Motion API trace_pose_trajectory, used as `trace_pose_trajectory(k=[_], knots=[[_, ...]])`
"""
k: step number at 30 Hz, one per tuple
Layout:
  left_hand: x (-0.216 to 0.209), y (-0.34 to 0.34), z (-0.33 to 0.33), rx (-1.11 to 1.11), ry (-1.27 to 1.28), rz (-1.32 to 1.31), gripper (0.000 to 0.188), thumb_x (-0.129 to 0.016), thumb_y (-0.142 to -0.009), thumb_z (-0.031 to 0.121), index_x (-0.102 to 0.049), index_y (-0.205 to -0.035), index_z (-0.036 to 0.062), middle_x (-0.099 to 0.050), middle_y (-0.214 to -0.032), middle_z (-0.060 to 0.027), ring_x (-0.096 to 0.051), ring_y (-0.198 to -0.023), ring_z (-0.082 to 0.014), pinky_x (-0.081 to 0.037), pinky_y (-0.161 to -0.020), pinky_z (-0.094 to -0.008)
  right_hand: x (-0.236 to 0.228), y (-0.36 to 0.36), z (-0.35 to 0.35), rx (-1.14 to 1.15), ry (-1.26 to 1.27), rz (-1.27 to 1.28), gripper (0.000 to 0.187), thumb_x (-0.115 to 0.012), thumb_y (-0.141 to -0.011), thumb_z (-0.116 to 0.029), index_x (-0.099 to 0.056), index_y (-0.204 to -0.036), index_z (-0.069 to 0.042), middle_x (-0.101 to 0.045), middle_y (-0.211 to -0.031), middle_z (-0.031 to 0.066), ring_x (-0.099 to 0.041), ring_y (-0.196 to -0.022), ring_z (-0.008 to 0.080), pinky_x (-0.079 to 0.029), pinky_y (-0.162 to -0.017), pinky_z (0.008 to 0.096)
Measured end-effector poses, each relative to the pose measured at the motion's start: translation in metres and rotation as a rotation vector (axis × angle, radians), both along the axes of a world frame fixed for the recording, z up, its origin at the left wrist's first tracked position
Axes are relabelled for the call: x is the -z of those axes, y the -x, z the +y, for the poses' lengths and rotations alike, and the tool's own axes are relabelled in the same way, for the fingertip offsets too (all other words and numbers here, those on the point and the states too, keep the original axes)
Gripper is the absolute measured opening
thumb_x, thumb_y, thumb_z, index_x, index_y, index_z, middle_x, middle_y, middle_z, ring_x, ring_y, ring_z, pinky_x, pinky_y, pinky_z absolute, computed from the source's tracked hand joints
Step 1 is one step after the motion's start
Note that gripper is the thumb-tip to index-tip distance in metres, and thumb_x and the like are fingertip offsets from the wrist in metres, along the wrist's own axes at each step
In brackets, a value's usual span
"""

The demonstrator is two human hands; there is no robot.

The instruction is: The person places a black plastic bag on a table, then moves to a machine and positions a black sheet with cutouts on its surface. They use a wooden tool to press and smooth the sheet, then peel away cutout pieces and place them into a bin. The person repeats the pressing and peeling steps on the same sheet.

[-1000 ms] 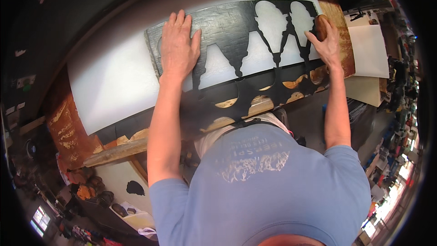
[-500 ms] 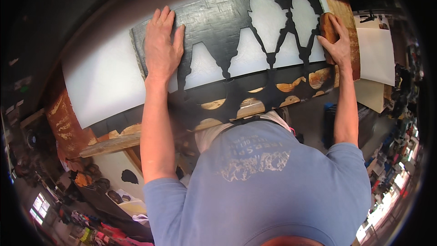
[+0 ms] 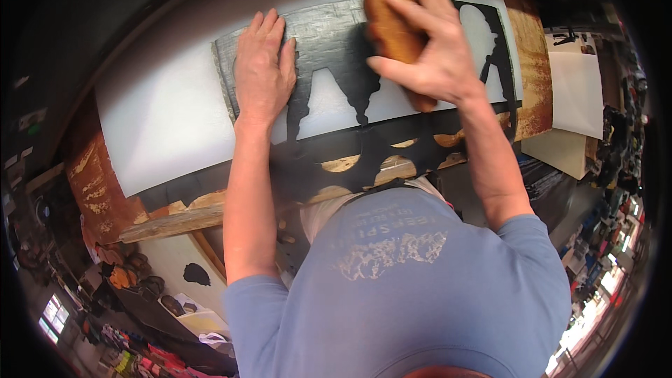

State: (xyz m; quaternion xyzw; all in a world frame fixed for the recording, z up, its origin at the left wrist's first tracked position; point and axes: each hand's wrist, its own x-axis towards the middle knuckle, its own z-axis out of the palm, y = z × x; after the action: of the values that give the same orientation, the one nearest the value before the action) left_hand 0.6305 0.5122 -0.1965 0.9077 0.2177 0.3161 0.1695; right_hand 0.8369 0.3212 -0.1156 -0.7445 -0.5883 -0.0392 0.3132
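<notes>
A black sheet [image 3: 329,35] with sole-shaped cut-outs lies on a white board [image 3: 168,119]. My left hand [image 3: 264,73] rests flat on its left part, thumb a little apart from the fingers. Over the middle of the sheet, my right hand [image 3: 441,52] grips a brown sole-shaped block, apparently a cutting die [image 3: 395,24], slightly blurred. Thumb and fingers hold it from either side. The die and hand hide part of the cut-outs beneath. The sheet's near strip, with rounded notches, hangs over the board's near edge towards my waist.
Worn brown wood [image 3: 528,56] shows at the right of the board, and a splintered wooden edge [image 3: 175,220] runs along the near left. White sheets [image 3: 577,84] stand farther right. A dark machine part overhangs the far side. Several brown pieces [image 3: 143,280] lie at lower left.
My right hand has carried the brown die left from the sheet's right end to over its middle. The black sheet and my left hand have shifted slightly right.
</notes>
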Motion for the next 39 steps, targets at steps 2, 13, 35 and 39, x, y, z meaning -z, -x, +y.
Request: trace_pose_trajectory(k=[2, 13, 35, 39], knots=[[0.001, 0.001, 0.000, -0.006, 0.004, -0.010, 0.034, -0.072, -0.094, 0.006, -0.070, -0.125, -0.0069, -0.069, -0.136, -0.0227, -0.060, -0.133, -0.0434, -0.046, -0.115, -0.0506, 0.016, 0.023, 0.034, 0.048, 0.003, -0.044, 0.078, -0.083, -0.061, -0.045, -0.076, -0.129, -0.008, -0.059, -0.142, 0.0302, -0.059, -0.124, 0.0451, -0.042, -0.112, 0.0527], [-0.005, 0.004, -0.005, 0.156, 0.309, -0.157, 0.056, -0.085, -0.088, 0.023, -0.068, -0.134, -0.0026, -0.068, -0.139, -0.0215, -0.057, -0.140, -0.0415, -0.042, -0.120, -0.0502, 0.062, -0.012, 0.016, 0.091, -0.143, 0.364, 0.042, -0.082, -0.090, -0.025, -0.076, -0.125, -0.003, -0.074, -0.119, 0.0131, -0.072, -0.105, 0.0254, -0.057, -0.093, 0.0360], [-0.019, 0.002, -0.049, 0.323, 0.201, 0.174, 0.133, -0.100, -0.062, 0.040, -0.026, -0.166, 0.0014, -0.040, -0.164, -0.0277, -0.033, -0.156, -0.0476, -0.017, -0.128, -0.0662, 0.066, -0.015, 0.012, 0.198, -0.222, 0.529, 0.014, -0.078, -0.091, -0.014, -0.081, -0.098, -0.002, -0.079, -0.097, 0.0107, -0.075, -0.091, 0.0207, -0.058, -0.083, 0.0317], [-0.022, 0.003, -0.048, 0.332, 0.224, 0.187, 0.133, -0.101, -0.061, 0.039, -0.028, -0.166, 0.0010, -0.039, -0.164, -0.0282, -0.034, -0.155, -0.0493, -0.017, -0.127, -0.0672, 0.064, -0.015, 0.012, 0.260, -0.214, 0.590, 0.014, -0.077, -0.091, -0.013, -0.080, -0.098, -0.001, -0.079, -0.097, 0.0115, -0.075, -0.091, 0.0219, -0.058, -0.084, 0.0324]])
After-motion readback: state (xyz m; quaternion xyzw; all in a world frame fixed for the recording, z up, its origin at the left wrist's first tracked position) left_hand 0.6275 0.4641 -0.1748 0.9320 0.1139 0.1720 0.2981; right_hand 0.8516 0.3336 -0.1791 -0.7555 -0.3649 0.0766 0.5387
